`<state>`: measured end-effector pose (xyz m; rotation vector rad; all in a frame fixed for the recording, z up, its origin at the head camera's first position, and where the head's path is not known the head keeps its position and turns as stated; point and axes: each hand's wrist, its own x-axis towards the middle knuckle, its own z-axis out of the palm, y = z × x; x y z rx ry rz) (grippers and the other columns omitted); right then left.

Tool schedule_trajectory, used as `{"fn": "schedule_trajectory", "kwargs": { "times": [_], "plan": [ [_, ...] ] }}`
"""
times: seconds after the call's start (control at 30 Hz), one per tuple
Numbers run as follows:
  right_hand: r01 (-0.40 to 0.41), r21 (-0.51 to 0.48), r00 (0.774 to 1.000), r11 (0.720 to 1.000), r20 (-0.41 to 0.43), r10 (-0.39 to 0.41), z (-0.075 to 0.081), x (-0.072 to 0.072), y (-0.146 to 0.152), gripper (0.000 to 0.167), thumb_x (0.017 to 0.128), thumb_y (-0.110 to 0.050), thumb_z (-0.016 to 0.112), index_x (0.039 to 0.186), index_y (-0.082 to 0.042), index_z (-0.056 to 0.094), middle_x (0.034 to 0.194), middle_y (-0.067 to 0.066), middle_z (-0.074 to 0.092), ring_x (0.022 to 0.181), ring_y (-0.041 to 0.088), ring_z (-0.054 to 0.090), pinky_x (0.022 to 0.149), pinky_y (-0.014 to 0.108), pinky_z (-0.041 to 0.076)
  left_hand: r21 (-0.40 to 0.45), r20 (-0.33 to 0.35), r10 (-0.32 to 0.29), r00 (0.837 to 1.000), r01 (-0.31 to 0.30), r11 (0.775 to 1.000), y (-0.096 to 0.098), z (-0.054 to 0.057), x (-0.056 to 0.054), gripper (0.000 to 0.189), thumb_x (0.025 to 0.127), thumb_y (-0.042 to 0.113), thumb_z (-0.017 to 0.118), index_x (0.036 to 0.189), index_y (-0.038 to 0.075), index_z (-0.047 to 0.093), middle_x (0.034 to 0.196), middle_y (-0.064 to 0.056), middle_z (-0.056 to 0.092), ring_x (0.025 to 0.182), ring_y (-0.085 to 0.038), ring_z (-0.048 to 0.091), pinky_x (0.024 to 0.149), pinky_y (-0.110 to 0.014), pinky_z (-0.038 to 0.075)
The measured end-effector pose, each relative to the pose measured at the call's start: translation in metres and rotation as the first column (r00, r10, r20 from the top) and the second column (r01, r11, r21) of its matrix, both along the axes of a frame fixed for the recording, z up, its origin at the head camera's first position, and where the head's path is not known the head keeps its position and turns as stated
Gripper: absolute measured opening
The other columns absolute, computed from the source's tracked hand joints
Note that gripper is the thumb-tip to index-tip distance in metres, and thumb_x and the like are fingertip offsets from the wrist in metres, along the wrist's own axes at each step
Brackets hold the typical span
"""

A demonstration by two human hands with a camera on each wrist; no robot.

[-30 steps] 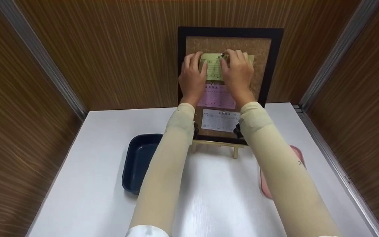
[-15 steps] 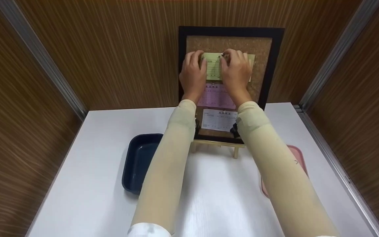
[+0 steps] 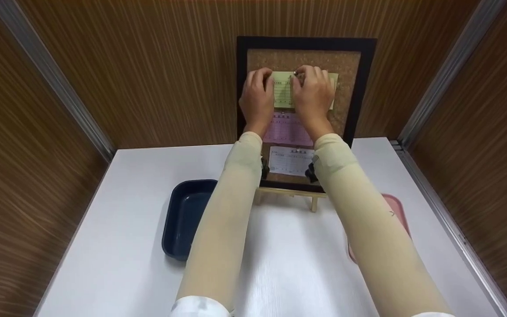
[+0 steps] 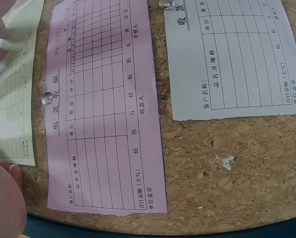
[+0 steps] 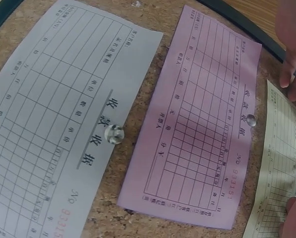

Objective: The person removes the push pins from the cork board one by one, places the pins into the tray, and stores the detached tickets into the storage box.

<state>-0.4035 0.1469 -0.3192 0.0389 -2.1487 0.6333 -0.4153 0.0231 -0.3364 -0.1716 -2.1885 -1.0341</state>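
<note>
A framed cork board (image 3: 348, 83) leans on a small wooden easel (image 3: 314, 203) in the head view. Across its upper part lies a yellow-green receipt slip (image 3: 283, 93). At the slip's left edge is my left hand (image 3: 255, 101), its thumb and fingers bent about that edge. My right hand (image 3: 314, 97) pinches a push pin (image 3: 295, 73) at the slip's top middle, hiding much of the slip's right half. Below it, a pink receipt slip (image 4: 103, 109) and a white receipt slip (image 5: 63, 99) are each fixed by a clear round-headed pin.
A dark blue tray (image 3: 172, 220) stands on the white table (image 3: 130, 185), partly behind my left forearm. A pink tray (image 3: 397, 207) sits to the right, mostly covered by my right forearm. Wood-grain panels (image 3: 147, 70) enclose the table at the back and sides.
Both hands stay at the yellow-green slip, with only slight shifts. My right hand and forearm have moved a little to the left; the pin remains at its fingertips.
</note>
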Motion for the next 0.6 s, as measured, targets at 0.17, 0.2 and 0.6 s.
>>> {"fn": "schedule_trajectory", "kwargs": {
  "times": [0.17, 0.2, 0.6],
  "plan": [
    [0.014, -0.002, 0.999, 1.000, 0.030, -0.014, 0.0012, -0.0016, -0.0007, 0.022, 0.096, -0.029, 0.068, 0.105, -0.009, 0.070, 0.100, 0.010, 0.071, 0.094, 0.032, 0.060, 0.087, 0.043, 0.042, 0.014, -0.006, -0.014, 1.000, 0.014, 1.000, -0.0008, -0.0010, -0.0013, 0.024, 0.106, 0.031, 0.052, 0.122, 0.018, 0.065, 0.122, 0.004, 0.063, 0.112, -0.008, 0.060, 0.090, -0.025, 0.049],
    [0.015, -0.003, 0.999, 1.000, 0.037, -0.015, 0.0015, -0.0012, -0.0009, 0.022, 0.097, -0.030, 0.068, 0.106, -0.009, 0.070, 0.100, 0.010, 0.070, 0.094, 0.031, 0.060, 0.087, 0.043, 0.041, 0.018, -0.006, -0.016, 1.000, 0.016, 1.000, -0.0008, -0.0011, -0.0012, 0.024, 0.106, 0.031, 0.052, 0.122, 0.018, 0.065, 0.122, 0.004, 0.063, 0.111, -0.009, 0.060, 0.090, -0.025, 0.049],
    [0.012, -0.024, 0.996, 1.000, 0.093, -0.010, 0.0071, -0.0006, -0.0005, 0.023, 0.098, -0.032, 0.066, 0.106, -0.010, 0.069, 0.101, 0.009, 0.070, 0.096, 0.030, 0.059, 0.090, 0.042, 0.040, 0.062, 0.026, -0.025, 0.999, 0.023, 0.998, -0.0006, 0.0020, -0.0008, 0.023, 0.108, 0.031, 0.048, 0.120, 0.017, 0.063, 0.120, 0.004, 0.062, 0.110, -0.008, 0.060, 0.090, -0.025, 0.048]
  ]
}}
